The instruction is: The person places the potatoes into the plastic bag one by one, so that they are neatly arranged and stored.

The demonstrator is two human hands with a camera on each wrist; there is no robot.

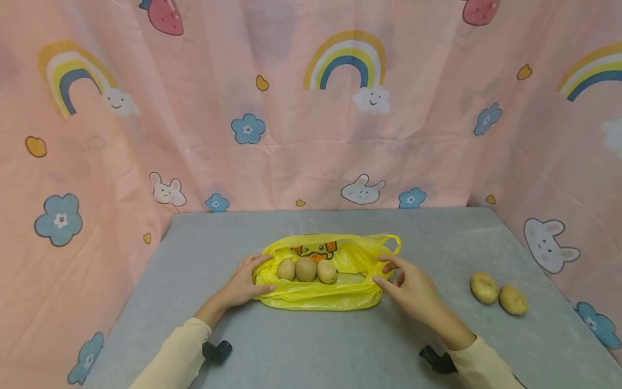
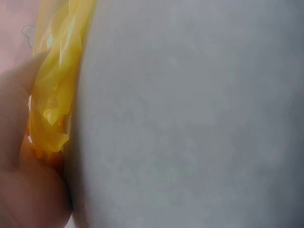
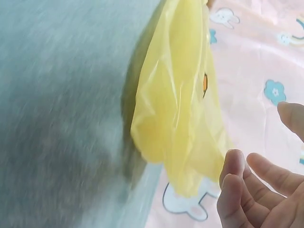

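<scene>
A yellow plastic bag (image 1: 320, 300) with a duck face printed on it lies on its side on the table, its mouth spread wide. Three potatoes (image 1: 306, 269) sit in a row inside, the middle one browner. My left hand (image 1: 243, 282) grips the bag's left end, thumb at the front rim and fingers at the back; crumpled plastic (image 2: 59, 90) lies against it in the left wrist view. At the other end, my right hand (image 1: 413, 286) hovers with fingers loosely bent and spread. Its fingertips (image 3: 233, 159) are right at the bag's edge, with nothing held.
Two more potatoes (image 1: 498, 293) lie side by side on the right part of the grey table (image 1: 311, 351). A bag handle loop (image 1: 396, 243) sticks up at the bag's back right corner. Pink patterned cloth (image 1: 311, 151) encloses the table at the back and sides.
</scene>
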